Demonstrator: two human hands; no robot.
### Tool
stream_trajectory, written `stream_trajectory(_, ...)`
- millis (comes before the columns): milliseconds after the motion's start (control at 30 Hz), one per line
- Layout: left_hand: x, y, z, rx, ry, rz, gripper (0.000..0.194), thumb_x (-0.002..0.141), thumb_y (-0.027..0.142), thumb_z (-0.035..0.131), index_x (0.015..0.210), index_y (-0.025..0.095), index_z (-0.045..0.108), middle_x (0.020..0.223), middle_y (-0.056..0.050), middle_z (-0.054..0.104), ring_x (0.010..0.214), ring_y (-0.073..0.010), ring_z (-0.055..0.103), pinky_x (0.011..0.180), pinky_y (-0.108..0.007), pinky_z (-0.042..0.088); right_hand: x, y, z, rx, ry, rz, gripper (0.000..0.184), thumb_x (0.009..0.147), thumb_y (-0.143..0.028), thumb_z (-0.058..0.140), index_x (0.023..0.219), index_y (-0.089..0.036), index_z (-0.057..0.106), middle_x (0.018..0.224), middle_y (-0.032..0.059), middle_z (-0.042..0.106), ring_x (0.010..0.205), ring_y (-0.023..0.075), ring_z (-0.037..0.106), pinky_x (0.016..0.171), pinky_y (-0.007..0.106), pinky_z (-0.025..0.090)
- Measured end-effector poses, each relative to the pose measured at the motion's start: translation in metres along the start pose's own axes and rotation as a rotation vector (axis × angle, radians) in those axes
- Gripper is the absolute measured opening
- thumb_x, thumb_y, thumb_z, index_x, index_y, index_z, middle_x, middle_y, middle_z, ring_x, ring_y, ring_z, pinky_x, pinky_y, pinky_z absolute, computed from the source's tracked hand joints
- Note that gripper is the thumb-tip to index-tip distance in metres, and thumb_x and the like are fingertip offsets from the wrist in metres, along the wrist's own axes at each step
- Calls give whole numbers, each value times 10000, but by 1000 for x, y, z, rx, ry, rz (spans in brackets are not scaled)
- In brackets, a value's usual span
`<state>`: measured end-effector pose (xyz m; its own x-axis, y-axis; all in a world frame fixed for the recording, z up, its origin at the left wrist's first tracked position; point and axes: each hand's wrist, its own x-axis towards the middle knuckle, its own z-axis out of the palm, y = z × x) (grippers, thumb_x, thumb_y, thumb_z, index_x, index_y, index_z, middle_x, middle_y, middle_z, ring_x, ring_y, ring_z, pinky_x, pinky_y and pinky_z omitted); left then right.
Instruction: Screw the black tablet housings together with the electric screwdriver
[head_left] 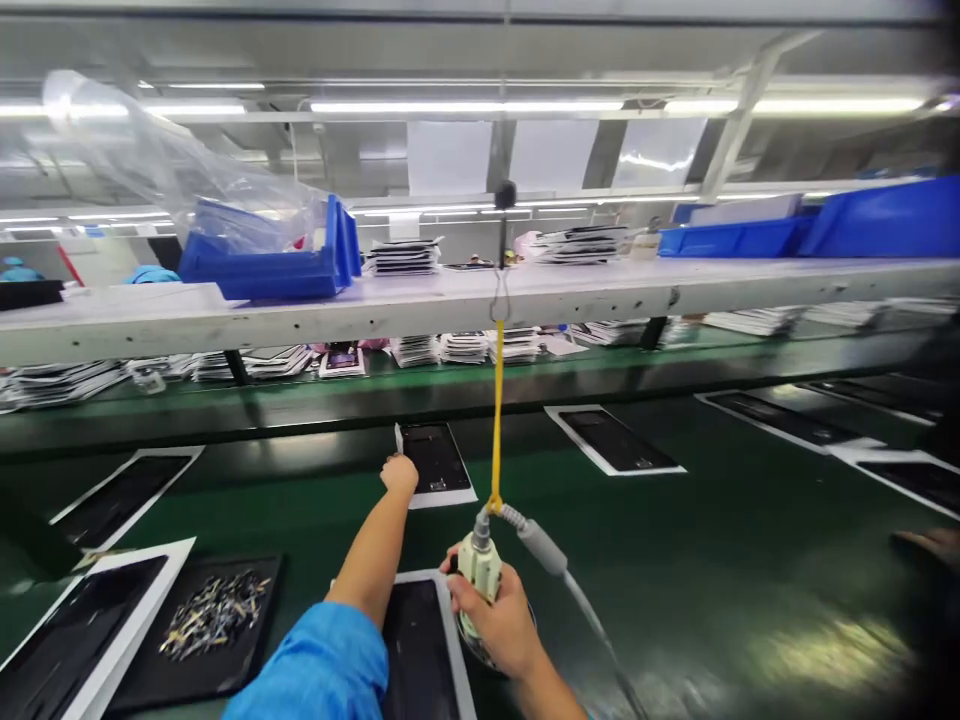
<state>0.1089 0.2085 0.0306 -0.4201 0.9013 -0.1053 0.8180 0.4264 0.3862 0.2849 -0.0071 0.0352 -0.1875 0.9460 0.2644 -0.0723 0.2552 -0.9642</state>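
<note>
My right hand (510, 622) is wrapped around a pale electric screwdriver (480, 562), which hangs from a yellow strap (497, 420) and trails a grey cable (546, 548). My left hand (400, 474) reaches forward with closed fingers at the near-left edge of a white sheet (447, 498). That sheet's left edge is bent up beside the fingers, and a black tablet-like panel (433, 455) lies on it. Right below my hands is another black panel (420, 650) on white sheet, partly covered by my left sleeve. The screwdriver's tip is hidden behind my right hand.
A black tray (259, 600) of small metal parts (214, 612) is at the left. More panels on sheets lie along the green belt (720, 560). Overhead runs a white shelf (420, 300) with blue bins (259, 275). Another person's hand (934, 545) shows at right.
</note>
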Motion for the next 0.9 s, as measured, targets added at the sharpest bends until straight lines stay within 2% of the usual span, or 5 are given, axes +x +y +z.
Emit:
stream_trajectory(233,-15,-60,-76,-149,114,-15,362,979,376,638,1247,133,635,1257,-139,651,1102,-243,656,933,-416,564,0,-4,-10,4,124,33,468,726,-589,792,907,-161,750,720,59,720,519,154,585,530,278,531)
stream_trajectory(467,-155,-301,-225,-228,224,-47,589,915,679,473,927,127,678,860,-89,735,857,-263,697,728,-326,539,2,-9,-10,-61,171,2,436,718,-594,783,848,-178,765,621,48,698,544,214,656,548,303,563)
stream_trajectory(667,-243,-477,-266,-520,276,-256,736,569,865,657,857,188,688,762,-21,722,742,-245,678,667,-309,534,3,-14,-11,-94,120,23,401,677,-570,806,800,-191,760,688,74,744,547,225,679,496,292,557)
stream_trajectory(767,-239,-476,-258,-236,366,-362,506,703,686,636,785,189,683,745,-62,714,827,-305,708,741,-355,550,3,-15,-12,-103,143,-11,389,674,-578,801,714,-198,733,695,87,742,604,248,705,480,283,549)
stream_trajectory(900,-217,-386,-223,2,551,-167,357,869,418,529,1000,150,725,1108,-164,744,1127,-321,674,997,-420,509,2,-16,-13,-135,152,-8,386,676,-570,794,686,-194,708,693,93,736,651,255,714,523,286,572)
